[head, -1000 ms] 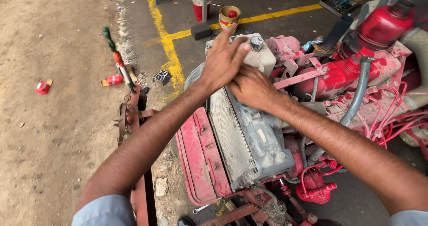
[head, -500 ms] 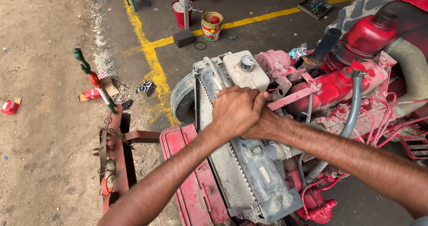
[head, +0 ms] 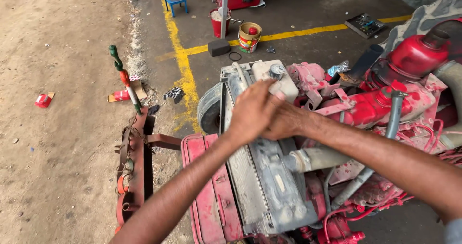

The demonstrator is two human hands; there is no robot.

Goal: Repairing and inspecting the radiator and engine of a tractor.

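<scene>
Grip: my left hand [head: 252,112] lies over my right hand [head: 284,121], both pressed together on top of the radiator [head: 262,176]; I cannot tell whether the fingers underneath are closed on anything, because the left hand covers them.
Left hand: palm down, fingers curled over the right one, thumb side pointing toward the white tank [head: 274,78].
Right hand: mostly hidden, only its back and wrist show, coming in from the right.
Radiator: grey, dusty, standing at the front of the red engine [head: 380,104], with its finned face turned to my left.
White tank: just beyond my hands, touching the radiator's top, with a metal cap [head: 276,71] on it.
Hose: a grey hose [head: 315,158] joins the radiator just below my right forearm.
Front frame: a red bumper bracket [head: 132,167] stands apart to the left, on dirt.
Floor beyond: a yellow paint can [head: 250,36] and a red bucket [head: 219,23] near the yellow line [head: 308,31].
</scene>
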